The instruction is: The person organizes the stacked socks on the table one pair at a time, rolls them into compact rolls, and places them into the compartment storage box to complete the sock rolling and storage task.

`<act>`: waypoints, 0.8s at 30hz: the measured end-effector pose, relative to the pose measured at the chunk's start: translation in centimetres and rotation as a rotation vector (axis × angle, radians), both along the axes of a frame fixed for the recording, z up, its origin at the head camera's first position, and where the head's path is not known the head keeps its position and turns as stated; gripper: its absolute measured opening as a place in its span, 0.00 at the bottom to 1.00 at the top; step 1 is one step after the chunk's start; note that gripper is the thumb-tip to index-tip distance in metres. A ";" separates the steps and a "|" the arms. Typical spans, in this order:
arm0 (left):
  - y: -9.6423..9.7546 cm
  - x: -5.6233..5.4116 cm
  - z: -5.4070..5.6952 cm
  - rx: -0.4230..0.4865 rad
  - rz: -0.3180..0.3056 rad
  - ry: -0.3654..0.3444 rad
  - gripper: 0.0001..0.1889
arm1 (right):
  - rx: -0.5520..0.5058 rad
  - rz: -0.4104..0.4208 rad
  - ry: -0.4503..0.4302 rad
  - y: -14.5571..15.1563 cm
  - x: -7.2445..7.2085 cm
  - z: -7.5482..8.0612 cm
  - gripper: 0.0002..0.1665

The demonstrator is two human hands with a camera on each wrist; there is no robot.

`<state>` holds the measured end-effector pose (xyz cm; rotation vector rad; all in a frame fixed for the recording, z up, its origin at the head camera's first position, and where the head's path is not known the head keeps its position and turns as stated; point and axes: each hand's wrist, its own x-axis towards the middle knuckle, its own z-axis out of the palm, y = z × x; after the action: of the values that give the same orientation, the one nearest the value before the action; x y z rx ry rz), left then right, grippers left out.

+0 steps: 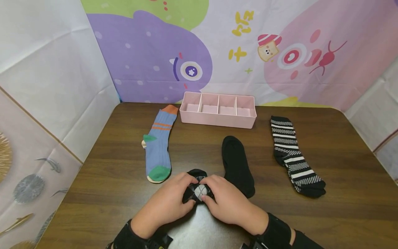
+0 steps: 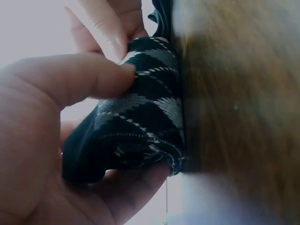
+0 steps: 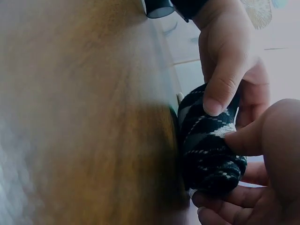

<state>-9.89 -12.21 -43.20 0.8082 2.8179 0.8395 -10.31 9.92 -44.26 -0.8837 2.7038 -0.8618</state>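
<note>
A black sock with a grey and white argyle pattern [image 1: 200, 191] is rolled into a thick bundle at the front middle of the table. My left hand [image 1: 171, 199] grips its left end, thumb on the near side and fingers over the far side. On the opposite end my right hand [image 1: 228, 200] holds the roll the same way. Layers of the rolled sock [image 2: 145, 103] show at its end in the left wrist view. Seen from the right wrist, both thumbs press on the patterned side of the sock [image 3: 206, 136].
A blue sock with green and orange parts [image 1: 158, 145] lies to the left. Right of the hands are a plain black sock [image 1: 237, 166] and a black-and-white striped sock [image 1: 295, 155]. A pink box with several compartments [image 1: 217, 119] stands at the table's [image 1: 109, 166] back edge.
</note>
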 end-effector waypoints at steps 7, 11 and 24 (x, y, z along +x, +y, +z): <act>-0.1 0.0 0.0 0.020 -0.006 0.006 0.16 | -0.005 -0.019 0.028 0.0 0.0 0.0 0.18; 0.0 0.0 0.2 0.003 -0.017 0.009 0.14 | -0.018 -0.001 0.082 0.0 -0.1 -0.1 0.22; 0.2 0.0 0.0 0.015 0.003 0.077 0.08 | 0.007 0.029 0.100 0.0 0.1 0.0 0.22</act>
<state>-9.84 -11.97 -43.24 0.8573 2.8832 0.8492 -10.22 9.95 -44.29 -0.9876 2.7688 -0.8228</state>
